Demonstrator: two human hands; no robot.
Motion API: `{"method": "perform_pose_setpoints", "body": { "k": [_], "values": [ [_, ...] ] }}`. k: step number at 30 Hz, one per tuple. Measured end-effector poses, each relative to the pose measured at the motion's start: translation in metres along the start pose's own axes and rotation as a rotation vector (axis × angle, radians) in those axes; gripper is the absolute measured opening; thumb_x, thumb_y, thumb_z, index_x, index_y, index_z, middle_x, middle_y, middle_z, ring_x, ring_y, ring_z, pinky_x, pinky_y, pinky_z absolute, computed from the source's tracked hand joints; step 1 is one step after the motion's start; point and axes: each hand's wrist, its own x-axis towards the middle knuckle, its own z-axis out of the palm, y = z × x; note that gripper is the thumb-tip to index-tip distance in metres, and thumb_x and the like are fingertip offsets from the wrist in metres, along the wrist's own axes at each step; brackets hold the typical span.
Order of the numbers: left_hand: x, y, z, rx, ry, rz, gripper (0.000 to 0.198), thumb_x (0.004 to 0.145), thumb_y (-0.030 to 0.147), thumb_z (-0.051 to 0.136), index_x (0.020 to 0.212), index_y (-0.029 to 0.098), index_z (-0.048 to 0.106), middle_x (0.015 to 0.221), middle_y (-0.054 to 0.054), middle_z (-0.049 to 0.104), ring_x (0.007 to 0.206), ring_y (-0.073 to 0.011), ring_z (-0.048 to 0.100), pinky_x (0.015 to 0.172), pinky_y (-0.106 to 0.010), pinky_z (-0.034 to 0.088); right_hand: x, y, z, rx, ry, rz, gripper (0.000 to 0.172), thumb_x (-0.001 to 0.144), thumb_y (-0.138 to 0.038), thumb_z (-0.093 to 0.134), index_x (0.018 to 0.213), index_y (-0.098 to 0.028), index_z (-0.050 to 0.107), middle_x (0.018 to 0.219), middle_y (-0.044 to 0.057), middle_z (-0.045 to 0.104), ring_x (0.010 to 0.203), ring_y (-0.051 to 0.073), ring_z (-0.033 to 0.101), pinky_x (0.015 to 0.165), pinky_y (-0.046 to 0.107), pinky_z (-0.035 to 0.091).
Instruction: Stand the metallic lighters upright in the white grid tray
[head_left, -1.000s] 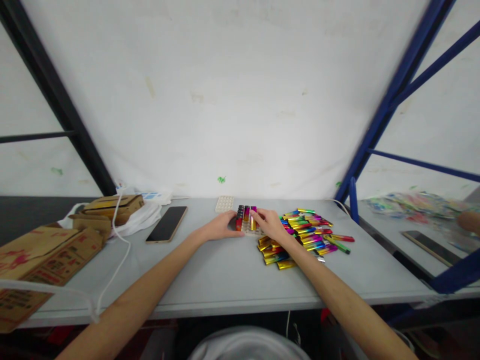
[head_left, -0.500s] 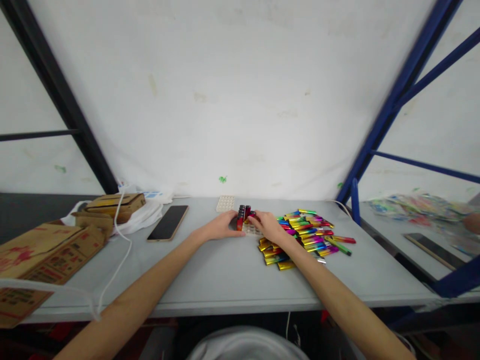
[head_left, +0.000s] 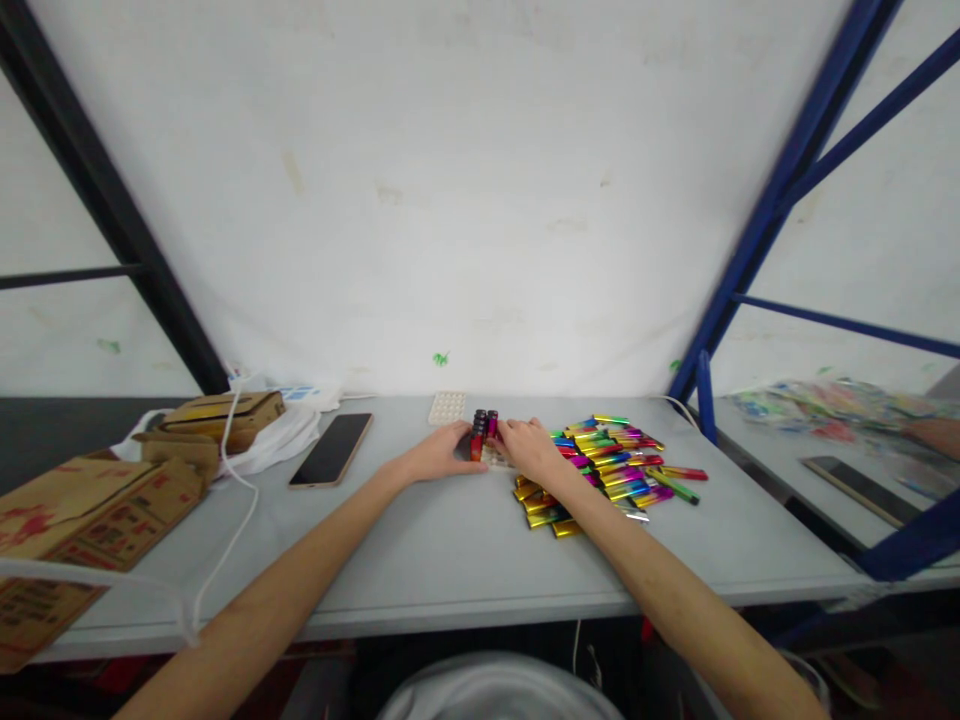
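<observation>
A small white tray with holes (head_left: pixel 496 459) lies at the far middle of the grey table (head_left: pixel 450 550). Several shiny coloured tubes (head_left: pixel 482 430) stand upright in its left part. My left hand (head_left: pixel 439 453) rests against the tray's left side, fingers curled along it. My right hand (head_left: pixel 529 447) lies over the tray's right part, its fingers closed around something I cannot make out, right beside the standing tubes. A heap of metallic tubes in gold, pink, green and blue (head_left: pixel 607 470) lies just right of that hand.
A second, empty white holed tray (head_left: pixel 448 407) lies behind. A dark phone (head_left: pixel 331 449) lies to the left, then cardboard boxes (head_left: pixel 90 510), a white bag and a white cable (head_left: pixel 232 520). Blue shelf posts (head_left: pixel 757 260) stand at right; another table with a phone (head_left: pixel 847 478) lies beyond.
My right hand has lowered over the tray; the gold tube seen between its fingers a second ago no longer shows. My left hand has stayed at the tray's side.
</observation>
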Motion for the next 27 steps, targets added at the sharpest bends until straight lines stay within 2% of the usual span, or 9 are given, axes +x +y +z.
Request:
{"method": "perform_pose_setpoints", "body": {
  "k": [3, 5, 9, 11, 13, 16, 20, 27],
  "values": [
    [0.000, 0.000, 0.000, 0.008, -0.008, -0.002, 0.061, 0.078, 0.066, 0.079, 0.109, 0.015, 0.068, 0.111, -0.013, 0.073, 0.100, -0.0326, 0.067, 0.093, -0.044, 0.054, -0.002, 0.005, -0.005, 0.057, -0.001, -0.023, 0.044, 0.113, -0.049, 0.041, 0.118, -0.016, 0.069, 0.111, 0.016, 0.078, 0.100, 0.027, 0.074, 0.093, 0.036, 0.046],
    [0.000, 0.001, -0.001, 0.006, -0.020, 0.008, 0.063, 0.079, 0.066, 0.078, 0.114, 0.014, 0.067, 0.113, -0.013, 0.072, 0.102, -0.0328, 0.067, 0.095, -0.043, 0.054, -0.004, 0.017, -0.011, 0.110, 0.042, -0.039, 0.045, 0.113, -0.049, 0.039, 0.114, -0.017, 0.070, 0.108, 0.014, 0.078, 0.101, 0.026, 0.074, 0.092, 0.034, 0.046],
    [0.001, 0.003, -0.002, 0.029, -0.032, 0.014, 0.064, 0.080, 0.067, 0.076, 0.116, 0.015, 0.066, 0.115, -0.012, 0.072, 0.103, -0.0328, 0.067, 0.096, -0.042, 0.053, -0.012, 0.064, -0.020, 0.072, 0.140, 0.091, 0.040, 0.114, -0.036, 0.038, 0.117, -0.015, 0.072, 0.115, 0.017, 0.076, 0.111, 0.027, 0.070, 0.100, 0.036, 0.046],
    [0.001, 0.003, -0.002, 0.048, -0.028, 0.006, 0.062, 0.080, 0.069, 0.075, 0.111, 0.016, 0.067, 0.111, -0.011, 0.072, 0.100, -0.0322, 0.067, 0.093, -0.041, 0.054, -0.019, 0.094, -0.021, 0.055, 0.115, 0.143, 0.035, 0.109, -0.019, 0.042, 0.124, -0.013, 0.073, 0.123, 0.017, 0.075, 0.119, 0.027, 0.068, 0.106, 0.036, 0.045],
    [0.001, 0.003, -0.002, 0.059, -0.026, 0.002, 0.062, 0.080, 0.070, 0.075, 0.107, 0.016, 0.067, 0.106, -0.009, 0.071, 0.095, -0.0307, 0.067, 0.088, -0.039, 0.054, -0.027, 0.123, -0.019, 0.085, 0.053, 0.156, 0.040, 0.102, -0.008, 0.045, 0.132, -0.012, 0.071, 0.134, 0.016, 0.073, 0.127, 0.026, 0.065, 0.112, 0.034, 0.043],
    [0.001, 0.004, -0.002, 0.065, -0.025, 0.013, 0.060, 0.079, 0.069, 0.075, 0.104, 0.016, 0.067, 0.101, -0.008, 0.069, 0.090, -0.0286, 0.065, 0.084, -0.037, 0.054, -0.037, 0.152, -0.013, 0.133, -0.056, 0.210, 0.046, 0.096, -0.008, 0.052, 0.138, -0.009, 0.070, 0.145, 0.017, 0.067, 0.136, 0.028, 0.061, 0.117, 0.034, 0.041],
    [0.001, 0.004, -0.003, 0.065, -0.036, 0.023, 0.059, 0.081, 0.070, 0.073, 0.104, 0.016, 0.066, 0.101, -0.009, 0.069, 0.090, -0.0279, 0.064, 0.081, -0.035, 0.052, -0.040, 0.165, -0.008, 0.184, -0.168, 0.254, 0.043, 0.097, -0.014, 0.051, 0.132, -0.013, 0.076, 0.138, 0.014, 0.072, 0.127, 0.028, 0.068, 0.111, 0.034, 0.048],
    [0.002, 0.002, -0.002, 0.040, -0.025, 0.010, 0.060, 0.079, 0.069, 0.075, 0.104, 0.015, 0.067, 0.100, -0.008, 0.068, 0.088, -0.0278, 0.064, 0.080, -0.036, 0.051, -0.033, 0.161, -0.007, 0.166, -0.127, 0.149, 0.033, 0.101, -0.026, 0.055, 0.116, -0.015, 0.083, 0.119, 0.015, 0.080, 0.112, 0.028, 0.071, 0.101, 0.032, 0.049]
  ]
}}
